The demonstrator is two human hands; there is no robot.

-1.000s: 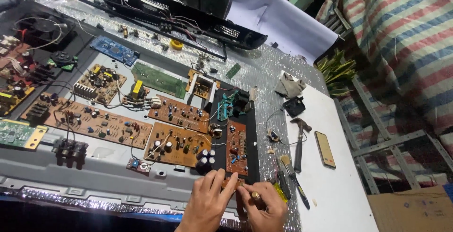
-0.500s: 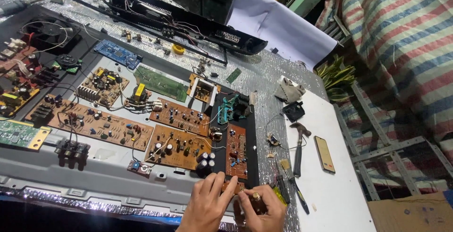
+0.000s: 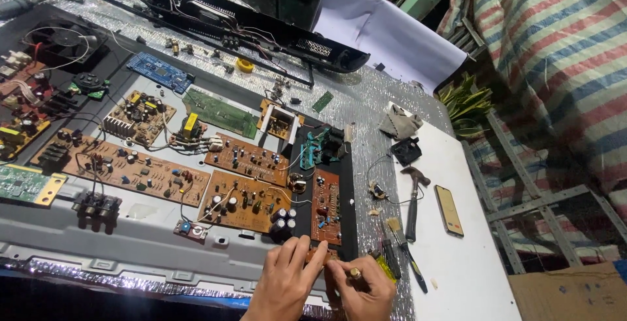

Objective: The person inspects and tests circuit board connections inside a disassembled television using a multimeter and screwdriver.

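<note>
At the near edge of the bench, the person's left hand (image 3: 282, 288) has its fingers stretched out, their tips pinching the bottom end of a narrow brown circuit board (image 3: 325, 207) that lies upright along a black strip on the grey metal chassis (image 3: 130, 236). The right hand (image 3: 362, 289) is curled just beside it, its fingers closed around a small brass-tipped part (image 3: 355, 273), touching the left fingertips. To the right, on the white tabletop (image 3: 457, 262), lie a hammer (image 3: 413, 197), a phone (image 3: 449, 210) and a few screwdrivers (image 3: 398, 256), well apart from other brown boards (image 3: 241, 200) spread to the left.
</note>
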